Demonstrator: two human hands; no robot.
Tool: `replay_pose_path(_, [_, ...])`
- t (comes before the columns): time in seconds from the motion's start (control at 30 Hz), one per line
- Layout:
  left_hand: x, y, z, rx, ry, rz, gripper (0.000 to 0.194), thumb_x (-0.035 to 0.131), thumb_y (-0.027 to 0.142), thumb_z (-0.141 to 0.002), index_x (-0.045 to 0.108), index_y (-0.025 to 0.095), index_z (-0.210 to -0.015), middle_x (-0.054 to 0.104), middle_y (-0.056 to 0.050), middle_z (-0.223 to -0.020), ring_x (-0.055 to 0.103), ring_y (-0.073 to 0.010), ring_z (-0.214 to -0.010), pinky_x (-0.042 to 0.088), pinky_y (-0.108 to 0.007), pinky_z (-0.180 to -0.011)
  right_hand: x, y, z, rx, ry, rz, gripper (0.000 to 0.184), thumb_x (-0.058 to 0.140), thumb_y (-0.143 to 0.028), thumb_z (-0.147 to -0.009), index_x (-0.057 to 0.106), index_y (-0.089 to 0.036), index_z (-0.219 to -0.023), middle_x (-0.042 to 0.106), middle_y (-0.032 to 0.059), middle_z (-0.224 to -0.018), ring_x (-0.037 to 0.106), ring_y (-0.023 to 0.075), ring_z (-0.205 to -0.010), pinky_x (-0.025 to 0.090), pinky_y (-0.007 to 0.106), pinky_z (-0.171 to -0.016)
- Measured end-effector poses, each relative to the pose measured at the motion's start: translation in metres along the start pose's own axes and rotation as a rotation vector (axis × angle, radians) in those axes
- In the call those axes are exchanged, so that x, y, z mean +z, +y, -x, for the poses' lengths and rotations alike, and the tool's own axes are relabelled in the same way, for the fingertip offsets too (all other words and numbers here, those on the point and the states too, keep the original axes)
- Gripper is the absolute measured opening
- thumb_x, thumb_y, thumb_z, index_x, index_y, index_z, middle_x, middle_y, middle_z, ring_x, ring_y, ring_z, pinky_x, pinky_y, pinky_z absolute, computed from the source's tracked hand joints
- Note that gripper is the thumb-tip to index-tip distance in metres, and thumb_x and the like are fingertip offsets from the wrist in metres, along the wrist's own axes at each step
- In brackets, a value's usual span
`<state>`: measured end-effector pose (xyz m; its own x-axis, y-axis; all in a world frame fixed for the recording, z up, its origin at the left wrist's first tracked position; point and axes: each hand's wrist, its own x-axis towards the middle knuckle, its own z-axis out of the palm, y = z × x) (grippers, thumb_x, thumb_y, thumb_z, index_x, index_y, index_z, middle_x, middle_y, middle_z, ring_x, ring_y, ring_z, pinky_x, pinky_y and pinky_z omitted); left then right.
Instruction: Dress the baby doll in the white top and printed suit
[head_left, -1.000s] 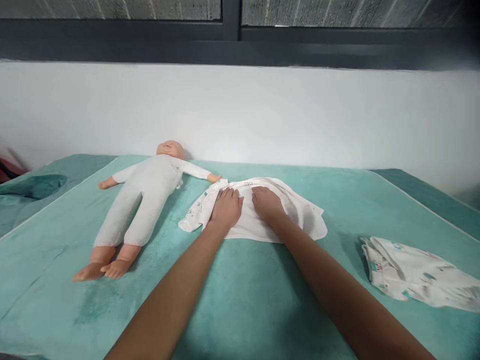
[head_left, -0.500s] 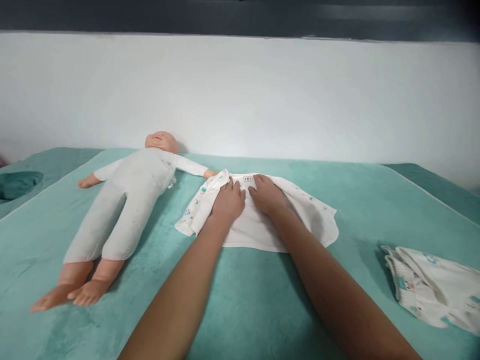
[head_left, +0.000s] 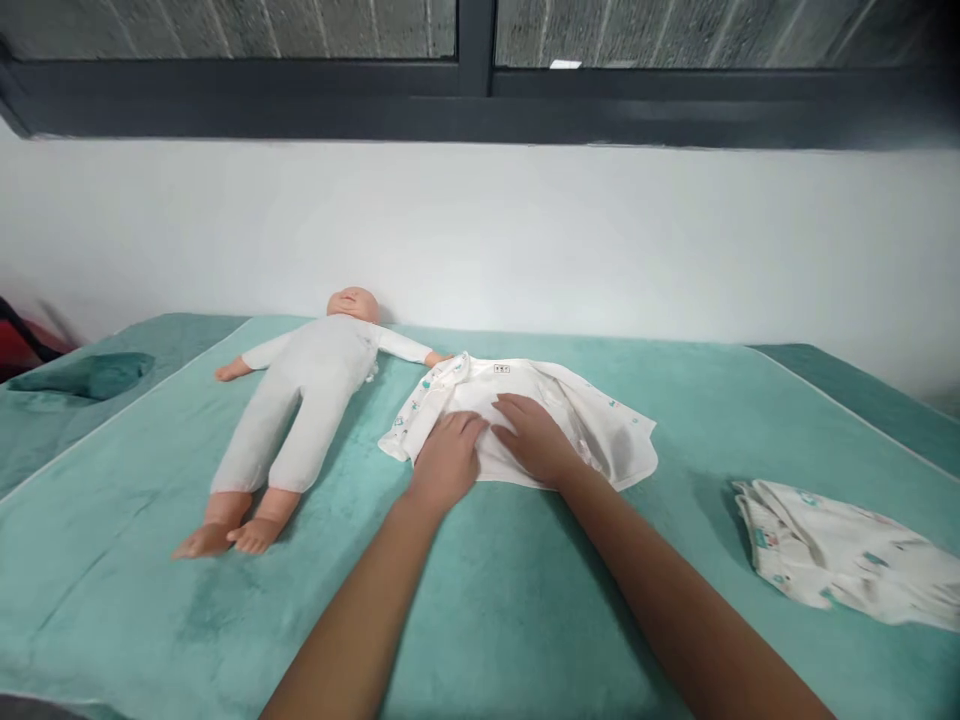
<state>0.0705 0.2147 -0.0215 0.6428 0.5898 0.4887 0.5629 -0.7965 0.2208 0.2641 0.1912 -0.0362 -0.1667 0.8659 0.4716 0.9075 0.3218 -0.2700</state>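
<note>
A white baby shirt (head_left: 495,455) with small green prints on its sleeves lies spread out, its neck label facing up. On the left half of the cloth rests my left hand (head_left: 451,455), fingers stretched out flat. My right hand (head_left: 534,435) lies open beside it on the shirt's middle, fingertips pointing toward the left hand. Neither hand grips the fabric. To the left lies a baby doll (head_left: 319,370) on its back in a white bodysuit, one of its hands by the shirt's left shoulder.
A folded pair of white printed baby trousers or similar garment (head_left: 847,550) lies at the right. Beneath everything spreads a green bed cover (head_left: 480,620). A dark green cushion-like cloth (head_left: 82,378) sits at the far left. Behind are a white wall (head_left: 480,240) and a dark window frame (head_left: 472,105).
Both my hands have slid down the shirt from the neckline toward its lower part. The view has tilted up, showing more of the window. Doll and folded garment stay where they lie.
</note>
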Motion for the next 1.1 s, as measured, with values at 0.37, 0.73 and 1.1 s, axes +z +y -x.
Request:
replay_pose_path(0.37, [-0.034,0.016,0.063,-0.201,-0.001,-0.17,0.033,0.048,0.006,-0.085,0.064,0.021,-0.11,0.067,-0.006,-0.113,0.055,-0.0244,-0.108,0.044,-0.041,-0.092,-0.057,-0.03,0.103,0.09,-0.026,0.087,0.023,0.051,-0.025,-0.095,0.063,-0.023,-0.114,0.065,0.006,-0.116,0.056,0.024,-0.109,0.045,0.04,-0.093])
replay_pose_path(0.73, [-0.04,0.025,0.066,-0.212,0.085,-0.354,0.018,0.048,0.013,-0.085,0.063,0.019,-0.078,0.066,-0.008,-0.085,0.055,-0.0262,-0.088,0.037,-0.041,-0.076,-0.062,-0.032,0.102,0.129,0.06,0.179,0.023,0.045,-0.009,-0.084,0.066,-0.02,-0.082,0.065,0.0069,-0.086,0.055,0.0222,-0.087,0.042,0.034,-0.08])
replay_pose_path(1.1, [-0.035,0.019,0.07,-0.175,0.216,-0.235,0.022,0.049,0.0,-0.071,0.059,0.02,-0.068,0.064,-0.003,-0.071,0.055,-0.0205,-0.078,0.036,-0.036,-0.07,-0.08,0.013,0.094,0.463,0.162,-0.344,0.025,0.043,-0.024,-0.081,0.067,-0.022,-0.088,0.068,0.0018,-0.084,0.061,0.0182,-0.077,0.046,0.031,-0.075])
